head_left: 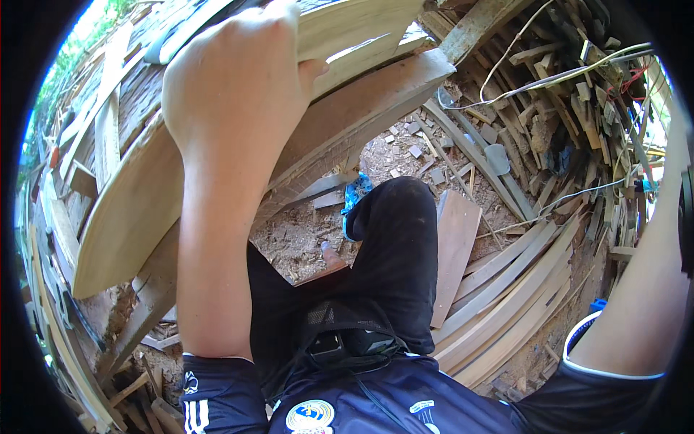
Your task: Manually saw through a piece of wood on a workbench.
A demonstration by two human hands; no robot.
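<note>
My left hand (pixel 235 87) is at the upper left, over a long pale board (pixel 130 217) that bends across the fisheye picture. Its fingers are curled in toward the far side, with the thumb showing at the right. What the fingers close on is hidden behind the hand. Beside the wrist, a smooth grey-green strip (pixel 163 47) runs up to the top edge. Under the pale board lies a thick wooden beam (pixel 361 101). My right forearm (pixel 643 267) reaches out past the right rim, so the right hand is out of the picture.
Stacked slats (pixel 513 296) and a flat plank (pixel 457 249) lie by my bent knee. Scrap wood is heaped in a pile (pixel 557 108) at the far right, with loose cables (pixel 549 83) hanging across it. Offcuts and sawdust cover the ground (pixel 390 155).
</note>
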